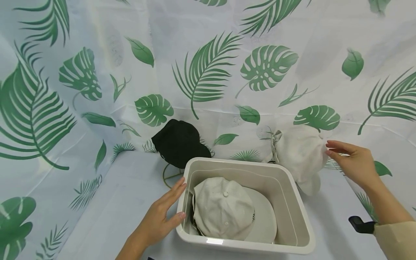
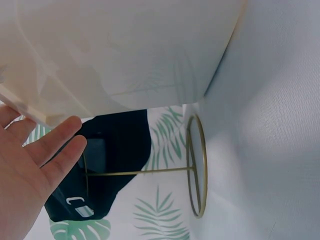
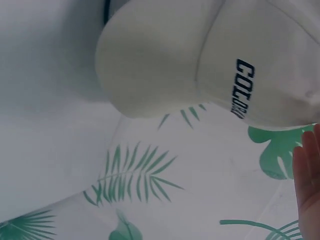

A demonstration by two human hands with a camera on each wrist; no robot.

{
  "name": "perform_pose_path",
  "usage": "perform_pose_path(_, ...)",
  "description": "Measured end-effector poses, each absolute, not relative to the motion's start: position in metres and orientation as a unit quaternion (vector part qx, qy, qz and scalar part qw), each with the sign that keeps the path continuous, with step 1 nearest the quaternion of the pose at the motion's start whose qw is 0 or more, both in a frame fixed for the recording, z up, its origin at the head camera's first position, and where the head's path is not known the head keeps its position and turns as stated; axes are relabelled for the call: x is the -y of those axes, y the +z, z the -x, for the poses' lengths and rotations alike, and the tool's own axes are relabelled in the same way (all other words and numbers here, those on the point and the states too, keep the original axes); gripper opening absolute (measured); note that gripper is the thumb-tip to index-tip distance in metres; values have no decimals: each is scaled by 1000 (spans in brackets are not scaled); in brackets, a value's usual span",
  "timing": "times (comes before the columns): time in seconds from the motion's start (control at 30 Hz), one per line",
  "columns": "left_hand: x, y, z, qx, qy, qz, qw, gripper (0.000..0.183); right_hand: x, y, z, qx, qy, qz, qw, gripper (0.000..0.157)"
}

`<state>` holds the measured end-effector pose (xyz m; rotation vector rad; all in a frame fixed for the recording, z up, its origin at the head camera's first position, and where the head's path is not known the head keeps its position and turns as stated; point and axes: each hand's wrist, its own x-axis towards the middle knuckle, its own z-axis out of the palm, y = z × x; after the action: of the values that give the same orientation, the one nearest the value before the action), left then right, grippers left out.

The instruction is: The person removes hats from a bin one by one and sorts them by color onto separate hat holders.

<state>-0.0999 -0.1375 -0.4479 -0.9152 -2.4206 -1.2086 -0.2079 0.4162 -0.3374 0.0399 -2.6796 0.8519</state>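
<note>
My left hand (image 1: 160, 211) is at the left rim of a cream plastic bin (image 1: 300, 220), fingers extended and fingertips at the rim. In the left wrist view, those spread fingers (image 2: 62, 145) overlap the underside of a black cap. Inside the bin lies a beige baseball cap (image 1: 224, 209), its brim pointing right. Behind the bin's right corner, a second beige cap (image 1: 299, 151) sits raised above the table. My right hand (image 1: 357, 162) reaches to that cap's right side, fingers fairly straight and fingertips right at its crown. Dark lettering (image 3: 242, 87) marks this cap's front in the right wrist view.
A black cap (image 1: 180, 142) rests on a gold wire stand (image 1: 169, 177) behind the bin's left corner. The white table (image 1: 107, 213) meets a leaf-printed backdrop (image 1: 208, 133) at the back and sides. A black strap end (image 1: 360, 224) sticks out by the right sleeve.
</note>
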Motion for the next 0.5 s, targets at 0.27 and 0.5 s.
perform_pose_path(0.27, 138, -448, 100, 841, -420, 312, 138, 64, -404, -317, 199, 935, 294, -37, 195, 38)
perform_pose_path(0.5, 137, -448, 100, 842, -417, 313, 140, 64, -393, -306, 191, 939, 289, -27, 184, 40)
